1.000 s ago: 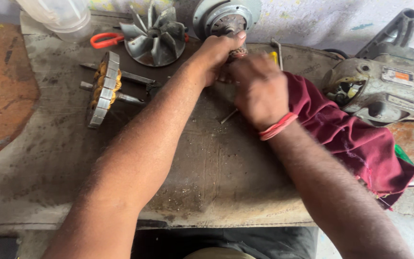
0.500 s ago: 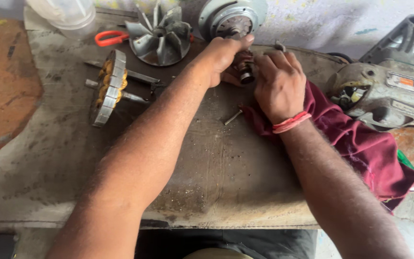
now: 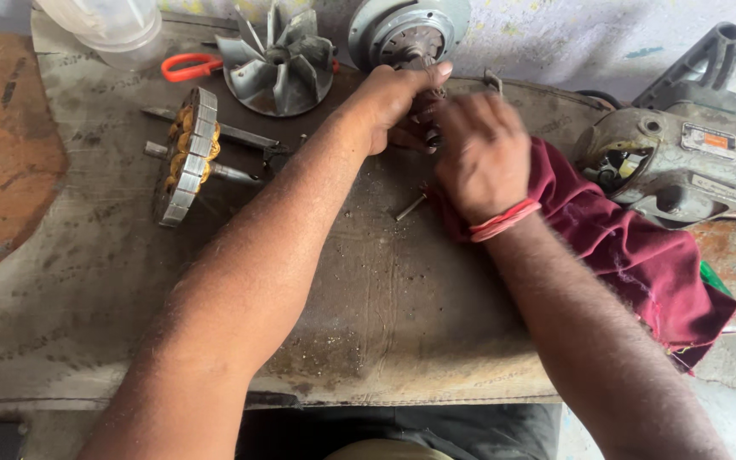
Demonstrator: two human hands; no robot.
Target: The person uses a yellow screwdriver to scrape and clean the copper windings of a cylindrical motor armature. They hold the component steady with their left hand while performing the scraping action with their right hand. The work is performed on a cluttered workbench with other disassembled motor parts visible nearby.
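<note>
My left hand (image 3: 389,104) reaches across the grey mat (image 3: 317,298) and grips a small dark metal part (image 3: 426,119), mostly hidden between both hands. My right hand (image 3: 483,153), with a red thread band at the wrist, is closed over the same part from the right, its fingers blurred. Just behind the hands stands a round grey motor end cover (image 3: 406,30). A loose bolt (image 3: 411,206) lies on the mat right below the hands. A maroon cloth (image 3: 632,247) lies under my right forearm.
A wound stator on a shaft (image 3: 187,158) lies at the left, a metal fan impeller (image 3: 276,61) behind it, with red-handled pliers (image 3: 187,66) and a clear plastic jar (image 3: 112,25). A grey motor housing (image 3: 675,162) sits at the right. Rusty table surface (image 3: 2,153) shows at left.
The view has shifted slightly. My right hand has slid a little left and back over the small part, and both hands stay closed on it.
</note>
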